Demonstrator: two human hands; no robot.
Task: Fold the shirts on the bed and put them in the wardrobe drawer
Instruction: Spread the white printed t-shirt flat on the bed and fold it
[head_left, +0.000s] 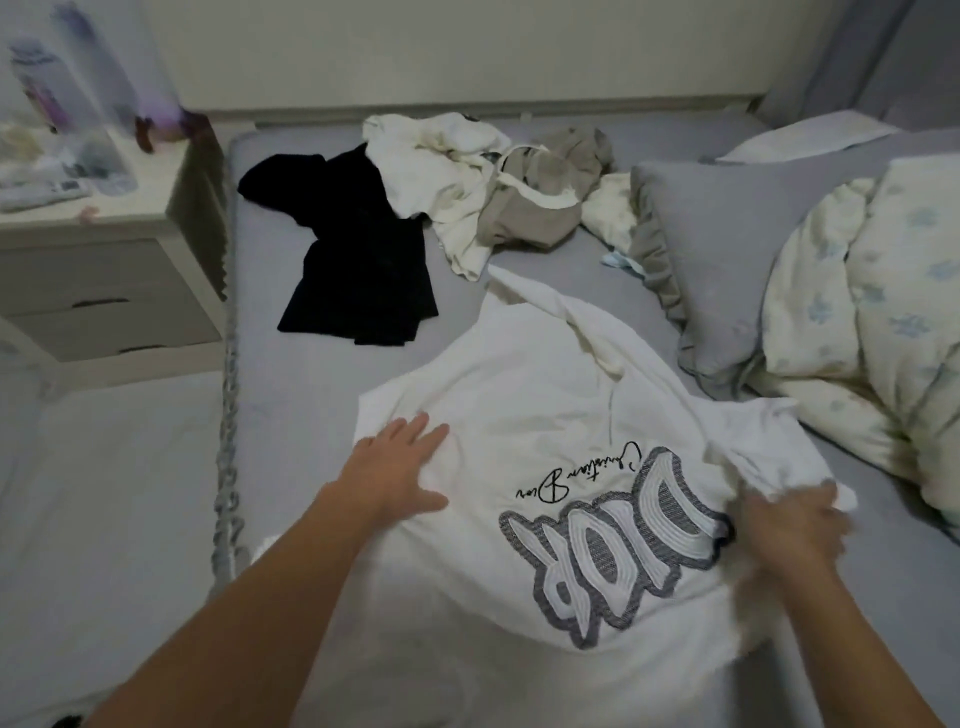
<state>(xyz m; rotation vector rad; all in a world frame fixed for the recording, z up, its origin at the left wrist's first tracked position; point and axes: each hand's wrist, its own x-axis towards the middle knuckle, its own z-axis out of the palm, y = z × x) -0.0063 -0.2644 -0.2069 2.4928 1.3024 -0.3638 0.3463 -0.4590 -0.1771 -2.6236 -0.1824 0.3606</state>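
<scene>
The left hand (402, 462) lies flat on the white shirt (545, 415), fingers straight and spread, pressing the cloth down without holding it. The right hand (789, 525) is blurry, but its fingers look curled around a bunch of the same shirt's cloth at the side, so it seems to be gripping it. The white shirt is spread out on the grey bed (545, 283), right in front of the person, with its big grey letters (613, 551) facing up. Its top end points away toward 12 o'clock. More clothes wait farther up the bed. A black shirt (353, 249) lies at about 11 o'clock from the white one. A cream shirt (441, 166) and a tan top (540, 192) sit in a messy heap at about 12 o'clock, touching each other. A grey pillow (727, 249) and a flowery blanket (883, 312) are off at 2 o'clock. A small cabinet with drawers (104, 291) stands beside the bed at 10 o'clock. I think this is the start of folding the first shirt: it is being laid flat. Next the right side should be pulled smooth and folded in toward the middle, while the left hand keeps the shirt from sliding. No shirt looks folded yet, so a lot is left to do.
</scene>
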